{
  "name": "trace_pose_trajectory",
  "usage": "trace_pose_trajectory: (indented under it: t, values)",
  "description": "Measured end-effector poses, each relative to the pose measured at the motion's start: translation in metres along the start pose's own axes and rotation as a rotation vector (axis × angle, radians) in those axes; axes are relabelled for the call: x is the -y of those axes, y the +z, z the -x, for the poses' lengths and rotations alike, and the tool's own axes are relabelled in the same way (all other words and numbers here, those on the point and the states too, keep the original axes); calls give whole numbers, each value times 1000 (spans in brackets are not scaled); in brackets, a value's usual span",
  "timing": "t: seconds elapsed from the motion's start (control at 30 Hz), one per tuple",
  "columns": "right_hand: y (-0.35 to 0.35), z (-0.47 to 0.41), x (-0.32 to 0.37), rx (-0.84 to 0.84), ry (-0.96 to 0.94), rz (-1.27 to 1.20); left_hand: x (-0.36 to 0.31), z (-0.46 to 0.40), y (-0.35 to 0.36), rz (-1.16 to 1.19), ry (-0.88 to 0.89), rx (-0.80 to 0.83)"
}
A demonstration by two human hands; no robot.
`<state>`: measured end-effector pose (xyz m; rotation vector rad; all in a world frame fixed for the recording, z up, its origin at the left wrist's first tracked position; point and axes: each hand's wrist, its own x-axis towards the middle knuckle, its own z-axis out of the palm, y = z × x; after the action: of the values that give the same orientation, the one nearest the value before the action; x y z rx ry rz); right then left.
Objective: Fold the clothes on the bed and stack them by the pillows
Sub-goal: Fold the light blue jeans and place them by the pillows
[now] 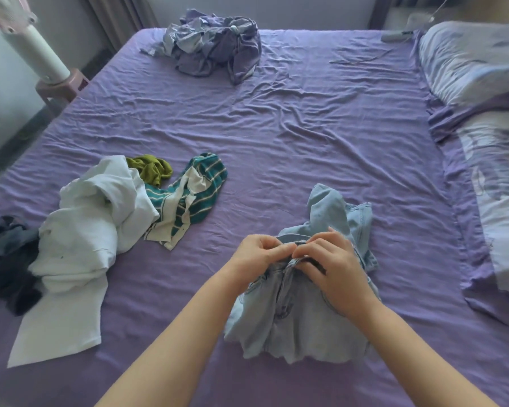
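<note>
Light blue denim shorts [294,321] lie crumpled on the purple bed sheet [276,127] in front of me. My left hand [259,257] and my right hand [332,265] both pinch the waistband near its button, fingertips almost meeting. To the left lies a heap of clothes: a white garment [91,230], a teal striped shirt [194,195], an olive green piece [150,168] and dark clothes [6,259]. Two pillows [467,63] lie along the right edge of the bed.
A bundle of purple-grey bedding [215,42] sits at the far end of the bed. A fan on a pink stool [62,86] stands off the bed's left side. A thin cable [362,58] lies near the far pillow.
</note>
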<state>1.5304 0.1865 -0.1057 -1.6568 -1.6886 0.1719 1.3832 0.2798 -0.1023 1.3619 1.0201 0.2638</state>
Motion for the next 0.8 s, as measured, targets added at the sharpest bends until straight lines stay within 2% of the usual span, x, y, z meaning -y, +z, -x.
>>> trace_pose_trajectory:
  t: [0.2, 0.4, 0.57, 0.73, 0.8]
  values:
    - [-47, 0, 29, -102, -115, 33, -50, 42, 23, 144, 18, -62]
    - [-88, -7, 62, -137, -200, 57, -97, 75, 24, 228, -46, 44]
    - [-126, -16, 95, -121, -313, 221, -136, 106, 20, 68, 3, 88]
    - [-154, -16, 121, -109, -213, 143, -161, 131, 12, 92, 112, 160]
    - [-167, -17, 129, -88, -133, 71, -168, 143, 6, -36, 237, 257]
